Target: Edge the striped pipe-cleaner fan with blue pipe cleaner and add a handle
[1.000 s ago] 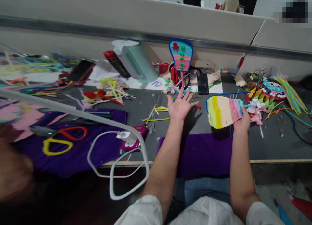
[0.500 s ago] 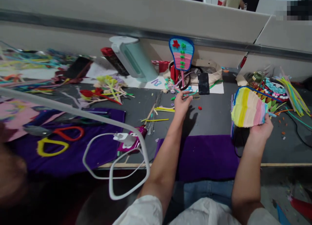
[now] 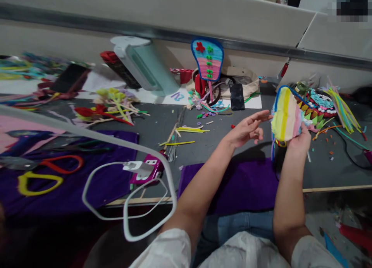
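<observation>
Pale teal pitcher [image 3: 154,66] with contents hidden, beige pouch [image 3: 249,81] behind black phone [image 3: 237,97], left hand [image 3: 247,130] empty, fingers parted, striped panel [image 3: 286,117] above dark table [image 3: 319,175], right hand [image 3: 300,140] clamped on its edge, glass jar [image 3: 301,88], contents unclear.

Partition [image 3: 116,10] behind bench [image 3: 331,177]. Pitcher [image 3: 157,72] before partition; fan [image 3: 207,66] to its right, phone [image 3: 237,97] right of fan. Farther right, jar [image 3: 301,88], then stem bundle [image 3: 345,113]. At left, scissors [image 3: 65,165] on left cloth [image 3: 107,173]. Near cloth [image 3: 250,182] along front edge, before phone.
</observation>
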The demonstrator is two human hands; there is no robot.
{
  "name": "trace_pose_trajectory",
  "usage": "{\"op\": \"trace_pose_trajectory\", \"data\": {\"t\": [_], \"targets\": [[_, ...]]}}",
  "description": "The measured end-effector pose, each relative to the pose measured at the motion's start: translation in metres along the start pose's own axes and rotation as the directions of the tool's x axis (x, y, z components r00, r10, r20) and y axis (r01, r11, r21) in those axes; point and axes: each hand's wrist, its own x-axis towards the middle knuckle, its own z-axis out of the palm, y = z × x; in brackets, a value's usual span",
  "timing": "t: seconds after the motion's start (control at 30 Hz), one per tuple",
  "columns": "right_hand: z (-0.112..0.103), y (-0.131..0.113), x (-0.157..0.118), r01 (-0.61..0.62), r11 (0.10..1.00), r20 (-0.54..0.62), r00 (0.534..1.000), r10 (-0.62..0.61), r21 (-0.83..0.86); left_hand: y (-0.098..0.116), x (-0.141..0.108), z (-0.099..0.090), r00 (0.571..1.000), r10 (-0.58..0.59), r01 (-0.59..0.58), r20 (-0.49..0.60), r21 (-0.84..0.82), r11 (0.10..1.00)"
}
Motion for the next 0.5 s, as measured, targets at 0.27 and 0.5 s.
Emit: {"op": "trace_pose_trajectory", "data": {"t": [0.27, 0.5], "targets": [[0.022, 0.003, -0.001, -0.146, 0.978, -0.113, 0.980, 0.163, 0.150, 0.005, -0.012, -0.031, 0.979, 0.050, -0.030, -0.200, 0.101, 0.994], [0.019, 0.001, -0.007, -0.030, 0.988, -0.101, 0.994, 0.046, 0.154, 0.030, -0.041, -0.108, 0.423, 0.487, -0.171, -0.764, 0.461, 0.871]]}}
